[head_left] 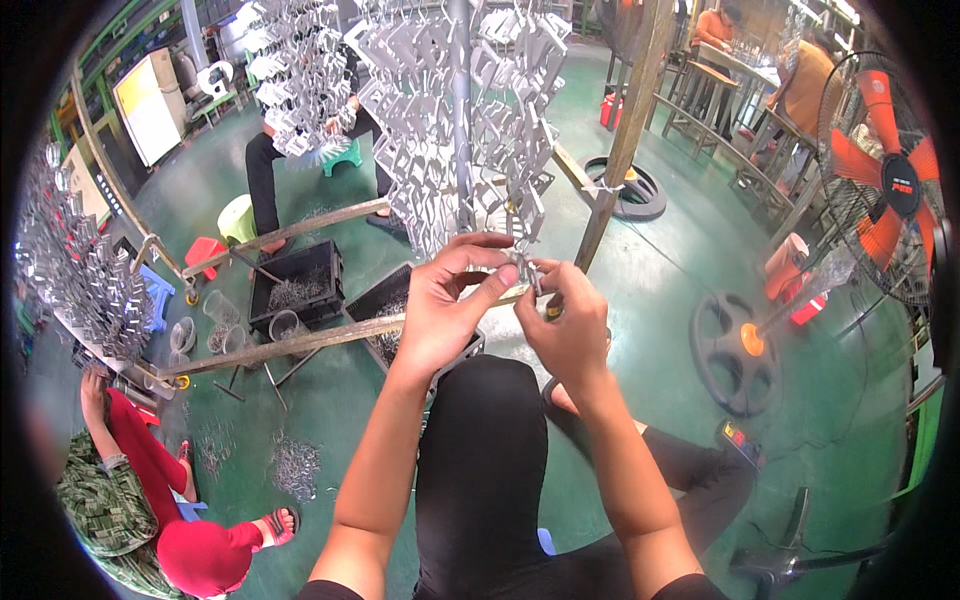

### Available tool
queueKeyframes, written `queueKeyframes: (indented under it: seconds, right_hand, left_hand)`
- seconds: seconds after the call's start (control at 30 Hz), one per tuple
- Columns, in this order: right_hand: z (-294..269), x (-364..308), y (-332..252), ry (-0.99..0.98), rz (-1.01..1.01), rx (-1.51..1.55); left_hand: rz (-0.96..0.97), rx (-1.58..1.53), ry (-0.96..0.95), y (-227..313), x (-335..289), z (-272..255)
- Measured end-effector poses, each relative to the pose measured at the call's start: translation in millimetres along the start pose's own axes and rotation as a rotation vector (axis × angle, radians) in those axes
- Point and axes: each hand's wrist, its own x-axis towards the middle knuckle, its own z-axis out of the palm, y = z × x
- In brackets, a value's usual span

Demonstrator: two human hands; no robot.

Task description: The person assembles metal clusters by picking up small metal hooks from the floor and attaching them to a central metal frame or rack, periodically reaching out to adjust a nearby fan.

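Observation:
Before me, long strands of silver U-shaped metal brackets (410, 110) hang around a grey upright pole (461, 100). At the low end of these strands my two hands meet. My left hand (448, 305) has its thumb and fingers closed in a pinch on a small silver metal part (521, 262). Close on its right, my right hand (568, 318) also pinches with thumb and forefinger, on a small grey metal piece (536, 282). The fingers partly cover both parts, so their exact shape and whether they are joined cannot be made out.
A beam frame (290, 347) surrounds the strands. Black crates (300, 285) of small metal parts stand left, near clear plastic cups (222, 310). Loose parts (296, 468) lie on the green floor. An orange-bladed fan (900, 185) stands right. Co-workers sit at left and behind the strands.

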Motion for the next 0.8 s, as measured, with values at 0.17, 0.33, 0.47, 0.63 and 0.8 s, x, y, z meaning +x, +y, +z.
queueKeyframes:
  seconds: [0.17,0.33,0.47,0.63,0.8]
  right_hand:
    - [-5.5,-4.5,-7.7,-0.067,-0.095,-0.033]
    - [-7.6,-1.8,-9.1,-0.147,-0.107,-0.037]
    - [-15.7,7.9,-9.3,-0.132,-0.167,0.042]
    - [-1.7,14.2,8.1,-0.124,-0.011,0.072]
    - [36.2,11.8,24.3,-0.114,-0.017,0.066]
  left_hand:
    - [-0.067,0.115,-0.04,2.0,-1.3,7.1]
    - [-0.092,0.096,-0.039,0.9,0.3,6.2]
    - [-0.094,0.058,0.01,2.1,1.1,-0.5]
    - [-0.106,0.068,0.049,-0.7,1.5,-13.3]
    - [-0.091,0.131,0.08,-0.4,-1.4,-23.1]
